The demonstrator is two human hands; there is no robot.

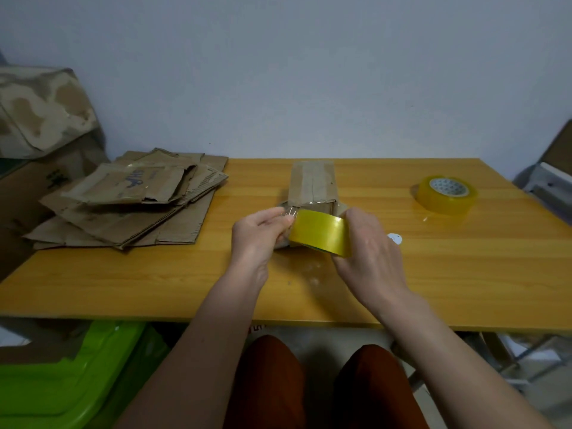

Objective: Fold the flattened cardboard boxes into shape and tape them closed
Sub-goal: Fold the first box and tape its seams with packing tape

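Knees in rust trousers (269, 382) sit nearest us, under the bench (433, 274). Our right hand (368, 252) grips a yellow tape roll (320, 232); left hand (260, 232) fingers (283, 219) pinch its loose end. Folded box (313, 184) stands just behind the roll. Flat cardboard stack (130, 199) far left, spare roll (445, 195) far right.

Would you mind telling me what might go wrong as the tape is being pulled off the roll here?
1. The left hand pinches only the tape's free end beside the roll gripped by the right hand; the strip may slip, fold and stick to itself.
2. Neither hand steadies the folded box, so pressing tape on could shift it.
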